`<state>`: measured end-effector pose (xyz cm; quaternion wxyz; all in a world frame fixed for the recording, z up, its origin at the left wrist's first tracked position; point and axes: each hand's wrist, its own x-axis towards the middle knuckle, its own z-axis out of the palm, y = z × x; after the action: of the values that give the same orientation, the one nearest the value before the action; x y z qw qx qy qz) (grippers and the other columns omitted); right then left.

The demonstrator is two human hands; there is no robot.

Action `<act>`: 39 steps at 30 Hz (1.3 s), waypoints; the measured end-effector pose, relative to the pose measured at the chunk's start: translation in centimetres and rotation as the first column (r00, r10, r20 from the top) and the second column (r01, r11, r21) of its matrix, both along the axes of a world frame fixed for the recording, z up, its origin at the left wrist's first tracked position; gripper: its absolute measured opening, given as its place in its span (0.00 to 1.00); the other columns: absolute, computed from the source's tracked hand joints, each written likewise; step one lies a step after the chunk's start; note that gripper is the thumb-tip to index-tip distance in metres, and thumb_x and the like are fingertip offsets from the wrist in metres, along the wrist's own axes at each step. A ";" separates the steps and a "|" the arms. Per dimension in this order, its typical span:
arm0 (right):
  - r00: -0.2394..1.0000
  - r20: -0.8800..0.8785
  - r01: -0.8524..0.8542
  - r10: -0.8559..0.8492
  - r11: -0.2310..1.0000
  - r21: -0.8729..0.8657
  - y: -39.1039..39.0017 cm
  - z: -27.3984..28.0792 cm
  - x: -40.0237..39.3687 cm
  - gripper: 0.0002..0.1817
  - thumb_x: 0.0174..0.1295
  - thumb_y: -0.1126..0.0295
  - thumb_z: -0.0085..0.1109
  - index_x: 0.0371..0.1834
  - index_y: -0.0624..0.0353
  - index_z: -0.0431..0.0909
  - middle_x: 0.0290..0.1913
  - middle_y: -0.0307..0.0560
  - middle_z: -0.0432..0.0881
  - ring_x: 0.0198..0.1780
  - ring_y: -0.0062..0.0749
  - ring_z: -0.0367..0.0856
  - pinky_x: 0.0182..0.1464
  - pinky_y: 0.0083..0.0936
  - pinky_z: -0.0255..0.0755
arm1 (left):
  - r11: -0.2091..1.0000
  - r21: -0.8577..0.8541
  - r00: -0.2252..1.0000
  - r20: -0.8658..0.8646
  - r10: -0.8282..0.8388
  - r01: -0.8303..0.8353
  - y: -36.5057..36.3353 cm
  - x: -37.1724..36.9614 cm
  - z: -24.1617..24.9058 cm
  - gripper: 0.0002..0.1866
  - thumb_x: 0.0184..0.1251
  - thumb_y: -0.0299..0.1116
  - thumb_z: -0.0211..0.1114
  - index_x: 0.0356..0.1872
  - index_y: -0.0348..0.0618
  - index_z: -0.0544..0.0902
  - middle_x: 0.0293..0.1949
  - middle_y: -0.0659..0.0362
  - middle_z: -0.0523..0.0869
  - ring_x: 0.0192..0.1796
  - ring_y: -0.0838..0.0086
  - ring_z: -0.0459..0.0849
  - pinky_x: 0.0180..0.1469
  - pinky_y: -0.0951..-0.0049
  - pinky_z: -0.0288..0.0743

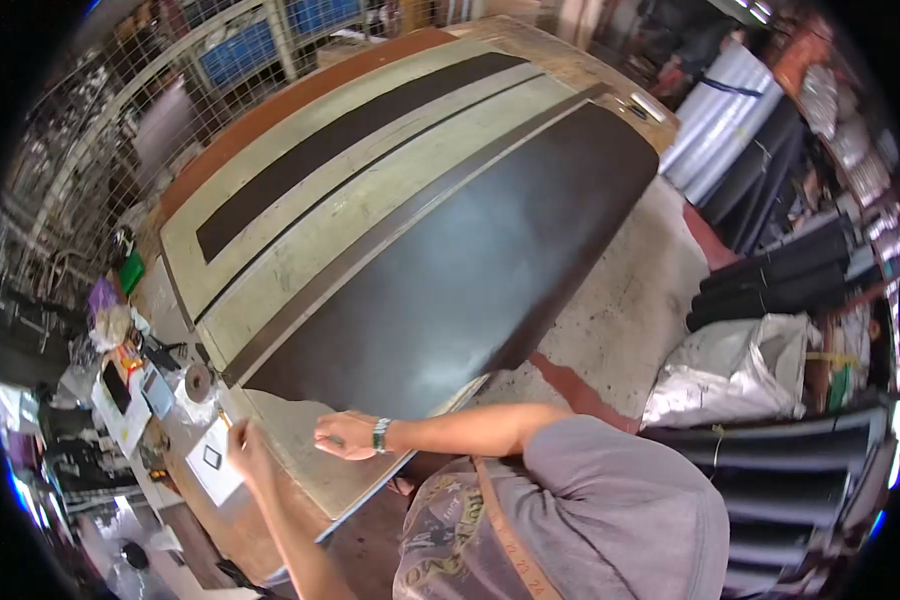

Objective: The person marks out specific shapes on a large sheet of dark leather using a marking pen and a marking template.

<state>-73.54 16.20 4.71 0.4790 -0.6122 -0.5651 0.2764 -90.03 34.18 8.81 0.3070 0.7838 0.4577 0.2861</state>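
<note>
My left hand (250,452) is closed over the near left table corner, and a thin yellow stick (225,418) shows at its fingertips. Under and beside it lies a white sheet (210,465) with a small black outlined rectangle. My right hand (344,436), with a bracelet at the wrist, is curled just off the near edge of a large dark brown sheet (450,270). Something small and dark green shows by its fingers; I cannot tell what it is. The brown sheet lies over a pale cutting surface (300,450), its near edge ragged.
Beyond the sheet run a narrow brown strip (370,240), a dark strip (350,150) and an orange-brown strip (300,105). A tape roll (198,382) and phone (116,387) sit at left. Rolled material (725,110) and a silvery sack (735,370) stand right. A measuring tape (505,530) hangs over my shirt.
</note>
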 end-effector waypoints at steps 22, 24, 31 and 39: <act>0.937 -0.080 0.296 -0.339 0.897 -0.328 -2.1 4.7 -5.2 0.27 0.80 0.50 0.48 0.39 0.67 0.82 0.27 0.50 0.82 0.30 0.37 0.80 0.38 0.33 0.73 | 0.916 -0.167 0.852 -0.336 -0.402 0.366 10.7 6.7 -2.3 0.15 0.66 0.36 0.72 0.48 0.40 0.84 0.48 0.47 0.90 0.57 0.49 0.85 0.60 0.53 0.75; 0.921 -0.096 0.329 -0.377 0.887 -0.325 -1.2 5.2 -4.7 0.26 0.81 0.52 0.48 0.40 0.68 0.83 0.27 0.46 0.84 0.31 0.30 0.80 0.38 0.29 0.74 | 0.920 -0.150 0.854 -0.344 -0.391 0.361 11.7 6.5 -3.1 0.17 0.68 0.37 0.71 0.51 0.38 0.84 0.48 0.45 0.90 0.55 0.47 0.87 0.58 0.54 0.79; 0.855 -0.231 0.464 -0.464 0.884 -0.057 9.0 2.9 -1.7 0.25 0.80 0.53 0.50 0.44 0.69 0.84 0.30 0.50 0.85 0.30 0.31 0.83 0.36 0.31 0.76 | 0.991 -0.133 0.954 -0.291 -0.072 0.034 10.6 4.9 -5.5 0.20 0.68 0.47 0.71 0.49 0.42 0.89 0.45 0.47 0.91 0.53 0.51 0.89 0.57 0.55 0.80; 0.866 -0.139 0.469 -0.480 0.877 -0.109 16.7 -2.0 0.0 0.24 0.77 0.53 0.54 0.44 0.68 0.84 0.32 0.54 0.85 0.34 0.40 0.84 0.42 0.35 0.78 | 0.985 0.171 0.993 -0.114 0.038 -0.018 10.4 4.9 -9.4 0.15 0.64 0.48 0.73 0.36 0.47 0.84 0.43 0.54 0.85 0.54 0.55 0.82 0.57 0.54 0.72</act>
<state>-73.55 32.92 2.76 0.5543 -0.7245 -0.3462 0.2189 -85.11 44.58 -0.58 0.2080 0.8160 0.4598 0.2820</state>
